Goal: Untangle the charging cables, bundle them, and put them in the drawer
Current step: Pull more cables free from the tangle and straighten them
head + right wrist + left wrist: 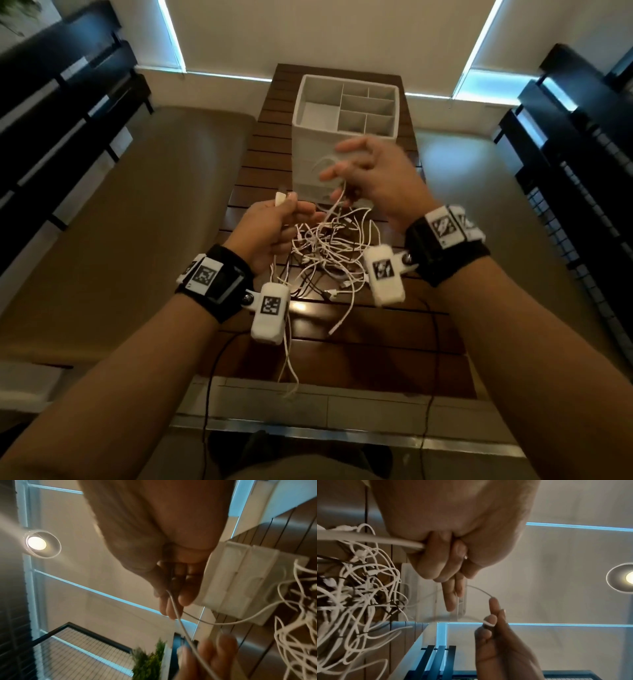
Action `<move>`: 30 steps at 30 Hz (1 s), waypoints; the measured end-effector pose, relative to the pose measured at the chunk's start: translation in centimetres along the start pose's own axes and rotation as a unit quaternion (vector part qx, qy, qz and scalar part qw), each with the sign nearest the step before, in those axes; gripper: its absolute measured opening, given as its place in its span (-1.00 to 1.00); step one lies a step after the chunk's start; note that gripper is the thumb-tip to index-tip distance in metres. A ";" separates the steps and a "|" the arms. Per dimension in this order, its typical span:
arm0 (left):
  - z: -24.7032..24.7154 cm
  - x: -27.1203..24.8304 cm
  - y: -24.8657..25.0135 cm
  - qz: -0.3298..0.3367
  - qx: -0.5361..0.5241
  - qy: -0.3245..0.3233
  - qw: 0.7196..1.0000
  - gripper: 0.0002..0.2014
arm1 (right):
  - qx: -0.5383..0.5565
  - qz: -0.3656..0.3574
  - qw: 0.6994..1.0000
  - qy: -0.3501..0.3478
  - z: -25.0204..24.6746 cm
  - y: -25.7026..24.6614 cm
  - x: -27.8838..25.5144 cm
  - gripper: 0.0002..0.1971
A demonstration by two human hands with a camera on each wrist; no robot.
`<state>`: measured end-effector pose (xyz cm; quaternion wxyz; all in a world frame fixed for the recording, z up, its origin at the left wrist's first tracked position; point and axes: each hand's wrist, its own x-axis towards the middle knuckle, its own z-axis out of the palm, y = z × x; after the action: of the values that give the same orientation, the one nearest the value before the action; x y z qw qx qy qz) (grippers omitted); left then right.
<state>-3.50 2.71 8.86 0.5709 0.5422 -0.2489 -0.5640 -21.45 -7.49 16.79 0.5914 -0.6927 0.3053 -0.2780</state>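
Right now the left hand (274,228) is fisted around a white cable's plug end while the right hand (368,178) pinches that strand higher up, other fingers spread, above the tangle of charging cables (329,253) on the slatted table (342,346) before the white drawer box (346,113). Pulling hard could, I reckon, tighten knots or drag the whole heap off the edge.
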 end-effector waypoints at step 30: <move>1.5 0.0 1.9 -0.015 -0.032 -0.046 0.998 -0.56 | -0.021 0.080 0.993 0.078 1.5 -0.5 2.4 -0.76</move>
<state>-4.16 1.75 11.01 0.5672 0.5008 -0.2486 -0.6047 -18.69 -8.24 17.15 0.5717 -0.6543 0.4109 -0.2761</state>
